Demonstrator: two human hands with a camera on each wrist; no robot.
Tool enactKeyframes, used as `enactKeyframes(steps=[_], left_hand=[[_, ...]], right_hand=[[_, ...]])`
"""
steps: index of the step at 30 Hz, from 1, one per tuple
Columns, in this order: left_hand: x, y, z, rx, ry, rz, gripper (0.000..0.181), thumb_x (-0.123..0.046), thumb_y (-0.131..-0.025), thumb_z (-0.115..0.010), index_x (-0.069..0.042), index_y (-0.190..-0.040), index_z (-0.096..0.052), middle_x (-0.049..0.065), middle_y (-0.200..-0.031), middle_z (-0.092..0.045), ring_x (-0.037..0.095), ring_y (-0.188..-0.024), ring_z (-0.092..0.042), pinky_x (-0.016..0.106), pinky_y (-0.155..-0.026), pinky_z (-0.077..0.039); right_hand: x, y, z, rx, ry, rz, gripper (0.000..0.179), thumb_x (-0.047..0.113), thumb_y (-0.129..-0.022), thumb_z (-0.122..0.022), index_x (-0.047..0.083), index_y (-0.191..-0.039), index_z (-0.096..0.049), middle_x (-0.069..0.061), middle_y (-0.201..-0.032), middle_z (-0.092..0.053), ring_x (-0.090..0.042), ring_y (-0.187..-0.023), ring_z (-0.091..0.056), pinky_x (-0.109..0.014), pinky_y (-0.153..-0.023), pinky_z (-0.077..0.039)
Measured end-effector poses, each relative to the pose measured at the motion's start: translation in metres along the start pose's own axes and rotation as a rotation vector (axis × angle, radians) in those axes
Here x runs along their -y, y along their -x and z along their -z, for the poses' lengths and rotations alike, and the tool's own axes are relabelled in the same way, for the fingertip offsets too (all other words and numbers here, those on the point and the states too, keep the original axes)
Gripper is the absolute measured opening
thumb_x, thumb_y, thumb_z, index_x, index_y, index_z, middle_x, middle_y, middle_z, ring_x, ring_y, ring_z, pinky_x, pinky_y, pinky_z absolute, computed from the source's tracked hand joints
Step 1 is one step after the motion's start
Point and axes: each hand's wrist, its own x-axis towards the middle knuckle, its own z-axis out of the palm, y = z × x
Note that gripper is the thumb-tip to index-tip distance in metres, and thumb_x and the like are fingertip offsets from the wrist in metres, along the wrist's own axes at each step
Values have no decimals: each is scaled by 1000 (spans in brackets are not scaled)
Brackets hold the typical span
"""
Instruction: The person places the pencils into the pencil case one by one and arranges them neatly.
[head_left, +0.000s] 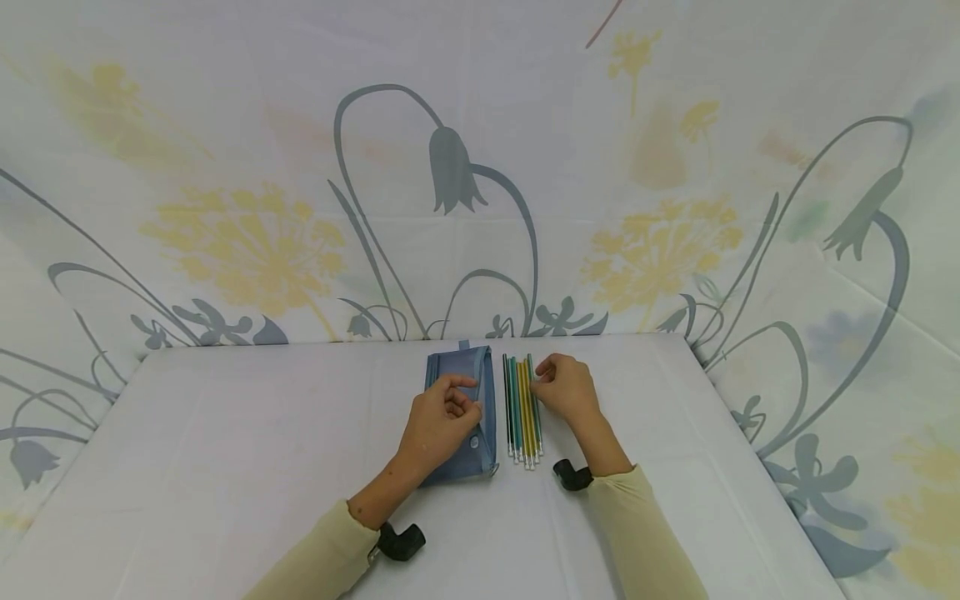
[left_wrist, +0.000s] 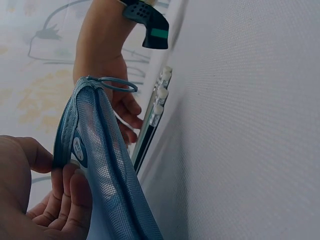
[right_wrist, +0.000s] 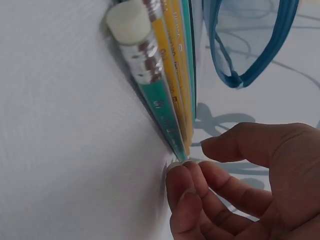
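Observation:
A blue mesh zip pencil case lies on the white table, its open edge raised toward the pencils. My left hand pinches that zip edge between thumb and fingers, beside a small white label. To the right of the case, several green, yellow and dark pencils lie side by side, eraser ends toward me. My right hand is at the outer side of the row, fingertips right at the far part of the outermost green pencil. Its thumb stands apart from those fingertips.
The white cloth-covered table meets a flower-printed fabric wall behind the pencils, with more fabric at both sides. Black devices are strapped at the left wrist and right wrist. A zip pull loop sticks out from the case's corner.

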Motion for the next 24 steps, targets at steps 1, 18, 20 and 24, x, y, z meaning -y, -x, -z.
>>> enactKeyframes(steps=[1, 18, 20, 24], left_hand=[[0, 0, 0, 0, 1, 0, 32, -11, -98, -73, -6, -129, -68, -3, -83, -69, 11, -71, -66, 26, -62, -52], [1, -1, 0, 3, 7, -2, 32, -10, -98, -72, -5, -129, -68, -3, -83, -69, 12, -71, -66, 26, -63, -53], [1, -1, 0, 4, 8, -4, 32, -10, -98, -72, -5, -129, -68, -3, -83, -69, 12, -71, -66, 26, -63, -53], [1, 0, 0, 7, 12, -7, 32, -10, -98, -72, -5, -129, -68, -2, -83, -69, 12, -72, -66, 26, -64, -53]], right_hand=[[0, 0, 0, 3, 4, -5, 18, 11, -87, -79, -1, -100, -74, -9, -84, -71, -23, -76, -64, -36, -68, -50], [-3, 3, -3, 10, 88, -84, 17, 18, -86, -80, 3, -83, -73, -10, -80, -71, -25, -71, -63, -38, -63, -50], [-1, 4, -3, 14, 121, -119, 20, 22, -86, -81, 4, -80, -73, -10, -80, -71, -25, -70, -64, -39, -61, -51], [3, 6, -1, 32, 181, -172, 26, 27, -85, -80, 2, -79, -74, -12, -79, -74, -26, -67, -67, -39, -54, -51]])
